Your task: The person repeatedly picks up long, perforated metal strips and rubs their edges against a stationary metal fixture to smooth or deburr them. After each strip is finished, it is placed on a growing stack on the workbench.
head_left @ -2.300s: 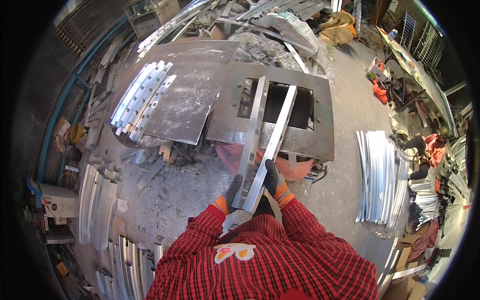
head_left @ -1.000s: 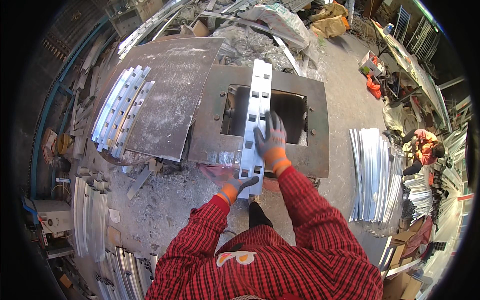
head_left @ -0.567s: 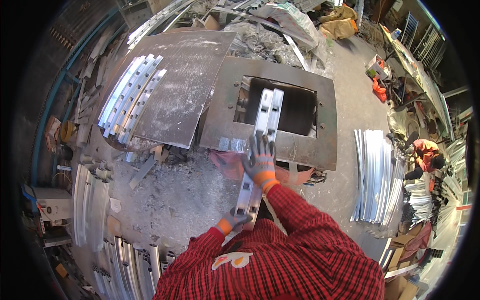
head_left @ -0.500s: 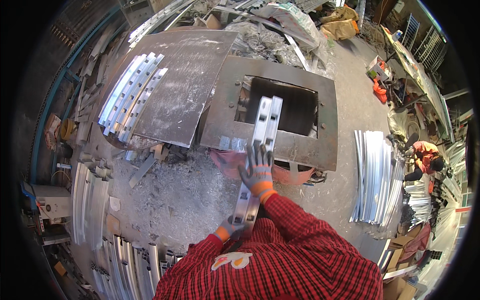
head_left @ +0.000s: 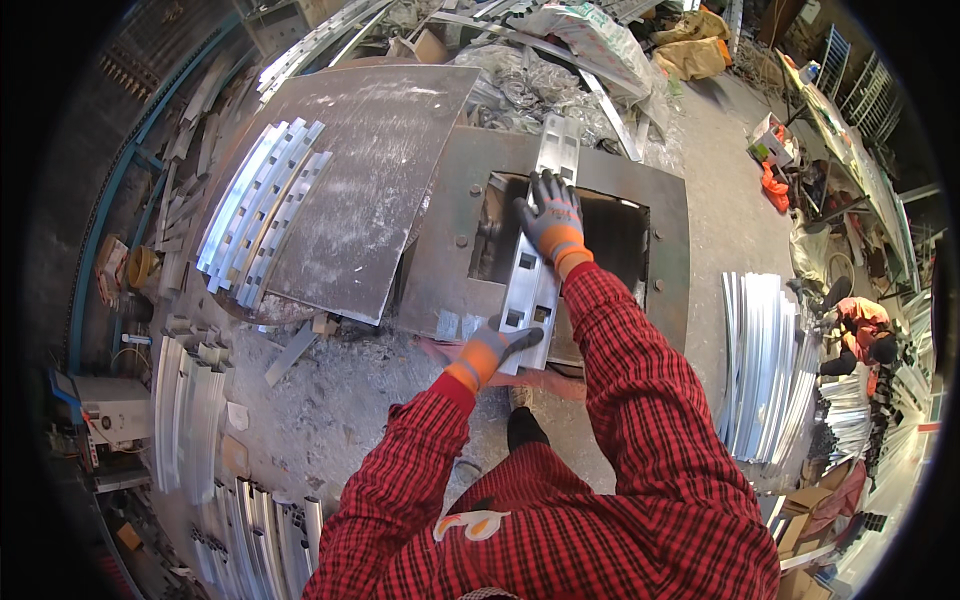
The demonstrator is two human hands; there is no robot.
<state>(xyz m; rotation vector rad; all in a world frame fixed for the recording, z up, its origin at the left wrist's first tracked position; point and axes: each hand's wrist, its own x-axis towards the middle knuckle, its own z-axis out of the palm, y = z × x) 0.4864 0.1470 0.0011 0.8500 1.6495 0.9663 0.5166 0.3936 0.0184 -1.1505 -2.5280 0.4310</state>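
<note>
A pair of silvery metal bars (head_left: 526, 280) with square holes lies side by side, reaching from near me across the opening of a steel table (head_left: 425, 240). My right hand (head_left: 556, 222), in a grey and orange glove, holds the bars from above around their middle, over the opening. At the near end, my left hand (head_left: 488, 352), gloved alike, grips them from the left, thumb stretched across the top. The undersides of the bars and of both hands are hidden.
Several similar punched bars (head_left: 262, 205) lie on a brown metal plate (head_left: 350, 190) at left. Bundles of long profiles stand at left (head_left: 190, 410) and right (head_left: 757, 365). Plastic wrapping (head_left: 525, 85) is heaped behind the table. A person in orange (head_left: 862, 328) is at far right.
Both hands have moved forward with the bars, away from my body. The bars now span the table's opening, their far end beyond its back edge. My arms are stretched farther out.
</note>
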